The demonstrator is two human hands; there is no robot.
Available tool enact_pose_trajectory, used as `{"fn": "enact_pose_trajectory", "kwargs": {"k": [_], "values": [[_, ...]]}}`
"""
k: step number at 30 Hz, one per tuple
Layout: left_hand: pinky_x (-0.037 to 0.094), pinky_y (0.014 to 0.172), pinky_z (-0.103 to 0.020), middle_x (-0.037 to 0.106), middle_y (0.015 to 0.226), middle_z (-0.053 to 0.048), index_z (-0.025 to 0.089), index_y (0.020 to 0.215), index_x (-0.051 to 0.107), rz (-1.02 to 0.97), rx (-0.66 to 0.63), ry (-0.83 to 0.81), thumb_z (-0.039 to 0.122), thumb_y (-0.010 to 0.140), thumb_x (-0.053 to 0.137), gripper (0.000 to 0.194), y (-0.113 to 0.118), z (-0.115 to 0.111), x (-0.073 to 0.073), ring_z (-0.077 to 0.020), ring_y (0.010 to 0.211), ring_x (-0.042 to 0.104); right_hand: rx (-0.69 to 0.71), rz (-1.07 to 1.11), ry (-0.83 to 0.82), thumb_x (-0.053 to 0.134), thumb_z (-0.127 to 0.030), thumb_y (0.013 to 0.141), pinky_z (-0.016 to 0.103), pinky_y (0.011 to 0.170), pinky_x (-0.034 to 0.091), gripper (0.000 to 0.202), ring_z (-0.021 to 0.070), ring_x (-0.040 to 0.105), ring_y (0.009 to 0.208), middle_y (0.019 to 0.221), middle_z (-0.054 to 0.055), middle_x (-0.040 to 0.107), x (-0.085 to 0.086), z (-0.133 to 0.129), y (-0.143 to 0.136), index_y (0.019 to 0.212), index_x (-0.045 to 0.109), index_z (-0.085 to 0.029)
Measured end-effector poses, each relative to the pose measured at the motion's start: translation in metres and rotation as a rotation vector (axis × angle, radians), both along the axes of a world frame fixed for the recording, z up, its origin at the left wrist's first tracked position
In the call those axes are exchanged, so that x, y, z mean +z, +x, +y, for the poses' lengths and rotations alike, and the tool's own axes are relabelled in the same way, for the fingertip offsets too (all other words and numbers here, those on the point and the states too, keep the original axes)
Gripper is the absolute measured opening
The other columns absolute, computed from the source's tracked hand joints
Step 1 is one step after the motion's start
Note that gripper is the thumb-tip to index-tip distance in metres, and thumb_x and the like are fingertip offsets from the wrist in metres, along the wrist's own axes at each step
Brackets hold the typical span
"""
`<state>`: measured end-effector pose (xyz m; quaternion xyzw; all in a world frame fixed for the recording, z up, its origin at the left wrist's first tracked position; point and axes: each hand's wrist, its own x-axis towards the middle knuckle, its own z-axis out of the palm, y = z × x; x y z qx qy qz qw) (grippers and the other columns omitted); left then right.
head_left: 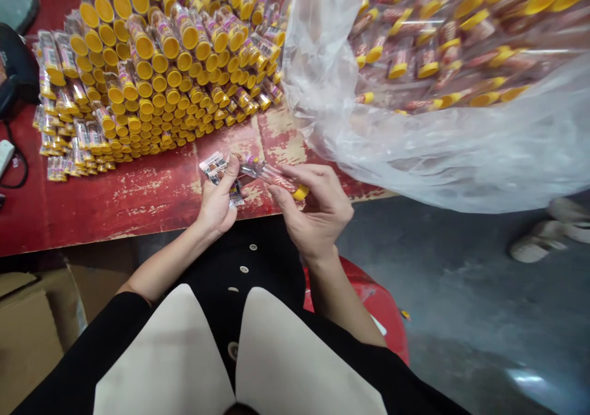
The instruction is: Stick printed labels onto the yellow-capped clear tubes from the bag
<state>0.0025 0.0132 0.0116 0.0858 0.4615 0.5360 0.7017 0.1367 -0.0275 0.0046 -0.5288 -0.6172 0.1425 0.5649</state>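
My left hand (221, 197) is closed on a few small printed plastic bags (213, 167), thumb on top, over the front edge of the table. My right hand (313, 209) pinches a clear tube with a yellow cap (282, 179) between thumb and fingers. The tube lies slanted, its cap toward my right palm and its other end toward my left thumb. Clear, printed film shows around that far end; I cannot tell whether the tube is inside it. A large pile of similar yellow-capped tubes (159, 83) lies beyond my hands, caps facing me.
A big clear plastic bag (415, 157) full of capped tubes lies at the right and hangs over the edge of the worn red table (92, 212). A black device (18, 64) stands far left. Below are cardboard boxes (32, 323), a red stool (387, 316) and someone's shoe (532, 248).
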Motion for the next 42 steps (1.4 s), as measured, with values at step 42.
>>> {"fn": "enact_pose_trajectory", "kwargs": {"k": [42], "values": [[0.035, 0.041, -0.019, 0.068, 0.08, 0.004, 0.02, 0.09, 0.067, 0.122, -0.196, 0.15, 0.033, 0.057, 0.095, 0.045, 0.001, -0.019, 0.001, -0.0064, 0.058, 0.058, -0.095, 0.138, -0.077, 0.073, -0.02, 0.086, 0.03, 0.068, 0.058, 0.026, 0.0128, 0.064, 0.079, 0.087, 0.002, 0.063, -0.005, -0.016, -0.004, 0.109, 0.079, -0.031]]}}
